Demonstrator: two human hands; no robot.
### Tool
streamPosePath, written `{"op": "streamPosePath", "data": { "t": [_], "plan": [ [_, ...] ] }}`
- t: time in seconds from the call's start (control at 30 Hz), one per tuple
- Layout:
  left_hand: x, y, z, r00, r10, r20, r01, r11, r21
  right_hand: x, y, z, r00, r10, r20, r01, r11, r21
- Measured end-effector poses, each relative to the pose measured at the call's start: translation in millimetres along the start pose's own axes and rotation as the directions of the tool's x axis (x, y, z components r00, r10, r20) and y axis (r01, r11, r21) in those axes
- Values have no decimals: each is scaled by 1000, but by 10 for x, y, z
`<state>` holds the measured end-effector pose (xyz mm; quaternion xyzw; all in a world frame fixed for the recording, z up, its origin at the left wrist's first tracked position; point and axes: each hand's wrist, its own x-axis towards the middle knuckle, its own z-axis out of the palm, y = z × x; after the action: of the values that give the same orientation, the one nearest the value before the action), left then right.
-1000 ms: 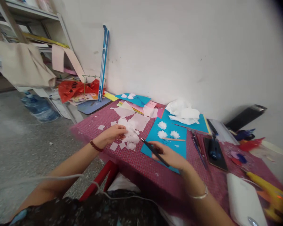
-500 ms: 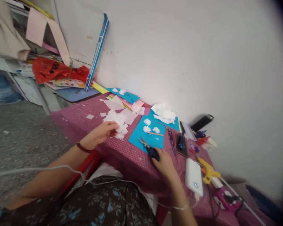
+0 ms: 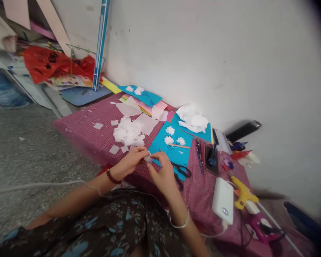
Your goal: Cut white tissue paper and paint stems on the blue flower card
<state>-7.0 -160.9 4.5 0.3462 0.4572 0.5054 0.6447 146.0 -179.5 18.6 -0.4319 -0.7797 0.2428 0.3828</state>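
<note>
Between the fingertips of both hands is a small white piece of paper (image 3: 148,158). My left hand (image 3: 136,159) pinches it from the left, and my right hand (image 3: 162,172) takes its other side with thumb and forefinger. Black-handled scissors (image 3: 182,170) lie on the blue sheet (image 3: 160,137), partly hidden behind my right hand. On that sheet sit several white paper tufts (image 3: 169,140) and a thin wooden stick (image 3: 179,146). A heap of white paper pieces (image 3: 128,131) lies just beyond my left hand.
Crumpled white tissue (image 3: 193,117) rests at the wall. Pencils (image 3: 199,157), a phone (image 3: 212,160), a white power bank (image 3: 223,200) and a yellow glue gun (image 3: 242,192) are at the right. A white cable (image 3: 69,183) crosses my left arm.
My right hand has let go of the scissors and moved left to meet my left hand. My left hand has come away from the heap with a paper piece. The view has shifted.
</note>
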Motion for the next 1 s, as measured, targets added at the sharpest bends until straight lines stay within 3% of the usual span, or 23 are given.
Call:
{"op": "streamPosePath", "data": {
  "t": [0.33,0.5,0.6,0.67,0.77,0.87,1.0],
  "plan": [
    [154,32,53,996,-57,-62,50,993,-111,349,209,11,995,64,81,-68,997,45],
    [92,-7,74,997,-83,-9,81,992,-94,386,265,36,980,177,88,-189,971,149],
    [28,-5,35,998,-58,-28,56,996,-75,389,313,52,957,266,116,-287,926,244],
    [-15,38,-87,996,-54,-73,50,997,-59,396,348,48,935,338,108,-355,883,306],
    [-79,185,-444,974,-14,-225,18,1000,17,422,402,16,894,446,54,-432,821,374],
    [-111,390,-883,892,171,-418,-81,971,225,478,446,-2,854,521,15,-481,777,405],
    [-23,603,-1260,806,355,-475,-138,891,432,623,473,106,825,564,28,-526,749,403]
  ]
}}
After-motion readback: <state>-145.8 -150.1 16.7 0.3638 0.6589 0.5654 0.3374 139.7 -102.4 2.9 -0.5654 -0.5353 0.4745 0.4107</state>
